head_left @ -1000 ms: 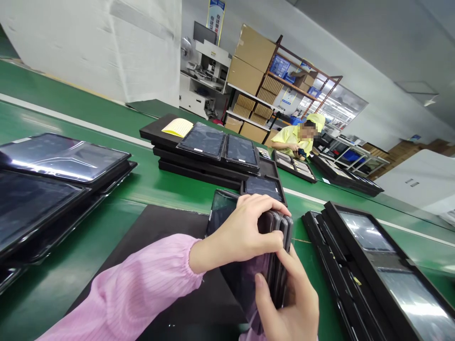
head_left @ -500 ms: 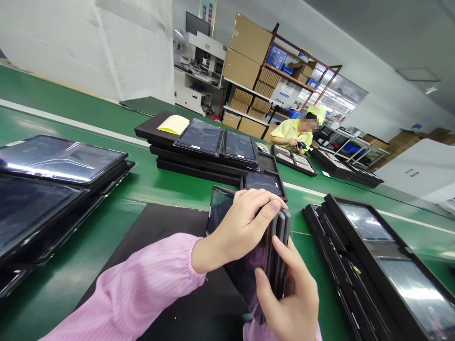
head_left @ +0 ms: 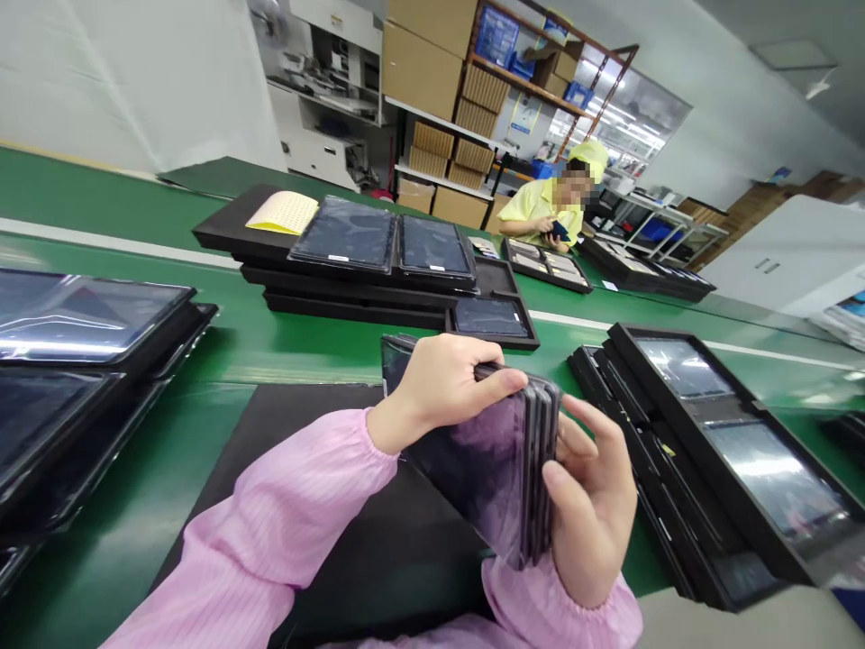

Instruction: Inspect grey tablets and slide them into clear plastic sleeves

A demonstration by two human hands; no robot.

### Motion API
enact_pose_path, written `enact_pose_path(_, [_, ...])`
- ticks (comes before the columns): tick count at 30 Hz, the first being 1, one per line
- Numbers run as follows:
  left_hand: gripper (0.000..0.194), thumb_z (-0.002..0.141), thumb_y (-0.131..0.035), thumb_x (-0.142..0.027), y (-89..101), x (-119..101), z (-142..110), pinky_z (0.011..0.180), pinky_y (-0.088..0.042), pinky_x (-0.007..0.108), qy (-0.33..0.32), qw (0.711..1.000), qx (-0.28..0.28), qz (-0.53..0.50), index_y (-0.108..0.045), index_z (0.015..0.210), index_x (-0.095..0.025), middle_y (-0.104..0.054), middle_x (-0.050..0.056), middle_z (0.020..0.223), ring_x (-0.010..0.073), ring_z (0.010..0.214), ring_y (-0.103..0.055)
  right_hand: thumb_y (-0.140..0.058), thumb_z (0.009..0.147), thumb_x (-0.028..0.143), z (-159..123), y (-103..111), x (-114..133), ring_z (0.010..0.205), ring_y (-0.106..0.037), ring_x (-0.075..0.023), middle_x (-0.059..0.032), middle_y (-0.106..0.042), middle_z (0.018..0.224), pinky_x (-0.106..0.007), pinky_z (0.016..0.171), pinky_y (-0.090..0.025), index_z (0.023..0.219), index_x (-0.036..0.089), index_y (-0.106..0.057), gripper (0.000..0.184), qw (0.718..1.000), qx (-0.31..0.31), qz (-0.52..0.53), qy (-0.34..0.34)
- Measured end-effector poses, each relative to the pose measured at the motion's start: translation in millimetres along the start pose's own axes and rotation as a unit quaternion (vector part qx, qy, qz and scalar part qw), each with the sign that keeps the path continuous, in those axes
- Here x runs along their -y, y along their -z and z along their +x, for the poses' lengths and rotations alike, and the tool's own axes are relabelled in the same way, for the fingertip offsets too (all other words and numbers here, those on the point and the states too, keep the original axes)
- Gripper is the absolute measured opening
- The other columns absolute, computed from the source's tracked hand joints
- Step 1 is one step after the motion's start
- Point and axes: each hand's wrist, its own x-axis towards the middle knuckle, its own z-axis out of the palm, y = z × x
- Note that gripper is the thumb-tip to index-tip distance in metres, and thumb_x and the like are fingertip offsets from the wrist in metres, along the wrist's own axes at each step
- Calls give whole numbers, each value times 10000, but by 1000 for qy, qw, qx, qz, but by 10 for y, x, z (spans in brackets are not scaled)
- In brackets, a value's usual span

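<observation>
Several film-wrapped tablets (head_left: 487,464) stand on edge in a tilted stack, their dark glossy face toward the left and their grey edges toward me. My left hand (head_left: 450,383) is wrapped over the top of the stack, thumb along the near top corner and fingers hidden behind. On the right side my right hand (head_left: 598,514) holds the stack's outer edge, with thumb and bent fingertips against it. Beneath both hands lies a black mat (head_left: 398,559) on the green bench (head_left: 230,487).
Trays with screens (head_left: 730,478) are stacked on the right, more tablets (head_left: 87,315) on the left. Ahead is another tray stack (head_left: 351,293) with a yellow sheet (head_left: 282,212). Across the bench, a person in yellow (head_left: 541,203) handles a small dark item.
My right hand has shifted from gripping the front edges to the stack's right side. The left thumb has slid down onto the near corner. The view has moved slightly.
</observation>
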Motion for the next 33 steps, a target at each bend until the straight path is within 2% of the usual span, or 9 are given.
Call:
enact_pose_path(2, [928,811,-90,-916,-17,-31,7,521,-314,278,-2,1000,-2,6,-627,573,-198,-655,47,550,157,528,-577,-644,901,201,56,12,19,891,-797,-258,-91,-802,1113,-358,736,-650,1335,265,-610,440,999,12,36,-35])
enact_pose_path(5, [928,824,-98,-906,-36,-36,33,513,-307,276,-1,1000,-1,11,-650,589,-198,-662,49,552,153,524,-575,-636,879,156,144,34,51,874,-800,-251,-78,-810,1095,-375,740,-661,1409,264,-562,546,998,21,18,-62])
enact_pose_path(9, [917,843,-128,-892,-60,-21,57,516,-319,278,-4,1000,3,17,-686,617,-201,-676,53,570,160,545,-598,-650,823,138,225,52,74,869,-804,-239,-55,-823,1040,-351,774,-668,1174,240,-747,378,998,19,-39,-46])
enact_pose_path(12, [938,829,-118,-909,-77,-17,54,530,-338,279,-8,1000,-2,24,-696,620,-201,-694,59,592,168,569,-620,-664,805,186,250,54,74,816,-804,-247,-45,-830,961,-352,710,-672,1090,227,-783,312,996,-1,-79,-44])
enact_pose_path(18, [977,794,-81,-940,-93,-26,35,551,-356,282,-16,999,2,37,-691,608,-200,-725,64,629,179,600,-647,-654,801,223,286,44,74,727,-789,-229,-37,-827,887,-337,652,-664,1043,212,-806,286,994,-1,-94,-57])
enact_pose_path(22, [973,793,-75,-939,-90,-30,35,555,-357,285,-15,999,5,42,-686,604,-206,-731,63,635,179,606,-652,-646,778,196,312,24,83,822,-805,-245,-34,-829,983,-346,721,-678,1064,228,-815,333,994,-11,-92,-57])
enact_pose_path(28, [967,814,-70,-921,-91,-23,43,554,-355,284,-21,999,9,39,-691,615,-206,-739,62,651,179,622,-662,-634,774,190,334,-14,99,848,-807,-253,-15,-829,960,-360,747,-683,1005,236,-827,305,993,-31,-104,-51])
enact_pose_path(33, [932,849,-101,-892,-105,-11,39,552,-345,285,-28,998,21,44,-685,616,-204,-729,63,647,177,617,-651,-642,795,206,287,21,61,916,-803,-257,-18,-827,999,-364,799,-677,1045,239,-823,310,992,-36,-110,-57])
